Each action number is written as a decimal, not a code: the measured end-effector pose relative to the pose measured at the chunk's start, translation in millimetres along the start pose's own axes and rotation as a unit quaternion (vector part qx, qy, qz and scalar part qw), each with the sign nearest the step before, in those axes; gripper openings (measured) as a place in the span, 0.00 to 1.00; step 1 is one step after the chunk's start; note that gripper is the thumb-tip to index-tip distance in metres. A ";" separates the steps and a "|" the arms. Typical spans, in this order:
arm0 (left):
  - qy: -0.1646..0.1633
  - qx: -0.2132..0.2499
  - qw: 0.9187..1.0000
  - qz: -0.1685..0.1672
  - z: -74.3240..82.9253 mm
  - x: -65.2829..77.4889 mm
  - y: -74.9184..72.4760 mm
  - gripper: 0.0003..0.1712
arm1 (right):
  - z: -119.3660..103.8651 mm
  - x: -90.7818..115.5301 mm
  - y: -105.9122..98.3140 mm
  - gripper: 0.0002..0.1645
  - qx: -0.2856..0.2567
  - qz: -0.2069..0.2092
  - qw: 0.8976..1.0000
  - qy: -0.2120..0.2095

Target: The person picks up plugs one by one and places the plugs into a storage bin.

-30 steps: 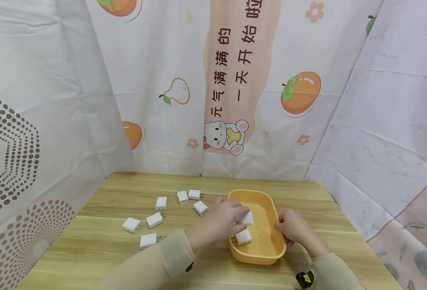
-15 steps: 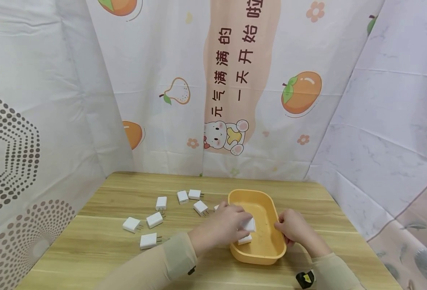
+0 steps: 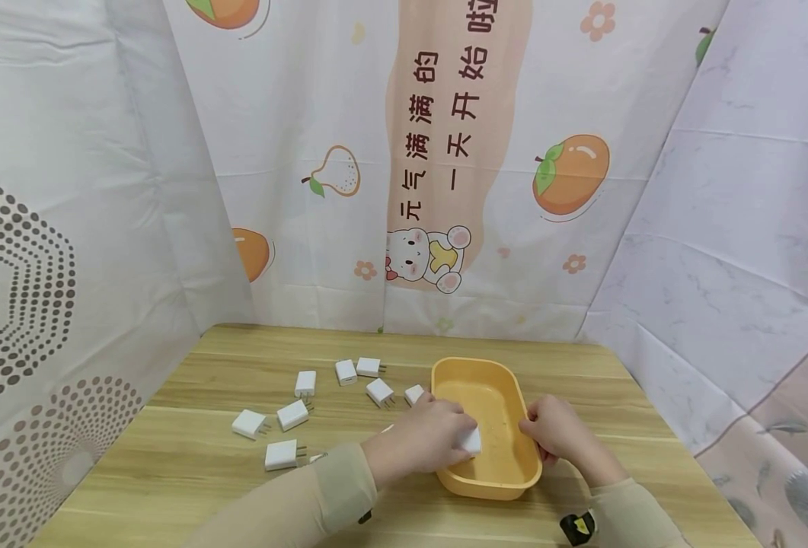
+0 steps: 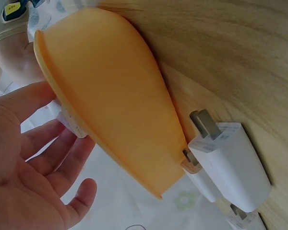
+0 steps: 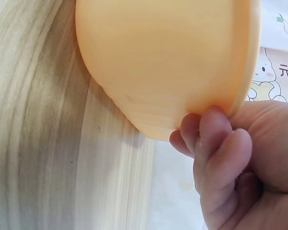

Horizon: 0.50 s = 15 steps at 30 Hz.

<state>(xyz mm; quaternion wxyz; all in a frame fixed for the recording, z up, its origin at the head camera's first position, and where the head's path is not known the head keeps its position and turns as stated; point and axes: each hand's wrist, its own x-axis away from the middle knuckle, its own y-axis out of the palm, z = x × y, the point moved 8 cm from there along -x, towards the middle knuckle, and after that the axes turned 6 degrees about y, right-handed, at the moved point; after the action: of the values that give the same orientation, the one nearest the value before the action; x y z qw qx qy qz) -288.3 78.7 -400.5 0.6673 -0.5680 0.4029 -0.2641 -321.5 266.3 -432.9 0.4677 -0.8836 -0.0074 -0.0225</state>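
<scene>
- Left grip: thumb and fingers pinch one white, block-shaped plastic adapter. The adapter is inside the left wall of the deep, round-cornered, yellow-orange plastic tray. Contact with the tray floor cannot be determined.
- Right grip: fingers curled at the tray's right rim, holding it; no adapter is visible in this grip.
- Completed: one adapter is within the tray but not yet released. The tray floor beneath the left grip is hidden, so further contents cannot be confirmed. The visible floor carries none.
- Outstanding: eight loose white adapters show plainly on the light-brown wood-grain surface, all left of the tray. Further white parts show near the left arm, partly covered.
- Status: judged from this layout, an early stage; most visible adapters are outside the tray.
</scene>
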 end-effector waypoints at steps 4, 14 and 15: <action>-0.004 0.007 1.000 -0.020 2.1 0.9 4.4 0.14 | -0.3 0.0 -0.3 0.18 0.000 0.000 1.000 -0.002; -0.016 0.014 0.998 -0.055 6.4 2.7 7.9 0.14 | 1.1 -0.2 0.2 0.17 0.000 -0.002 1.000 0.001; -0.016 0.015 0.998 -0.056 6.2 2.9 8.2 0.15 | 1.3 -0.2 0.3 0.17 0.000 -0.002 1.000 0.002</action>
<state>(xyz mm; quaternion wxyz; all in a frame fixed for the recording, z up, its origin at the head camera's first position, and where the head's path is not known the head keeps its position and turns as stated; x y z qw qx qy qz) -282.5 81.5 -409.0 0.6666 -0.5836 0.3554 -0.2980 -321.6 267.2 -433.9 0.4677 -0.8835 -0.0079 -0.0255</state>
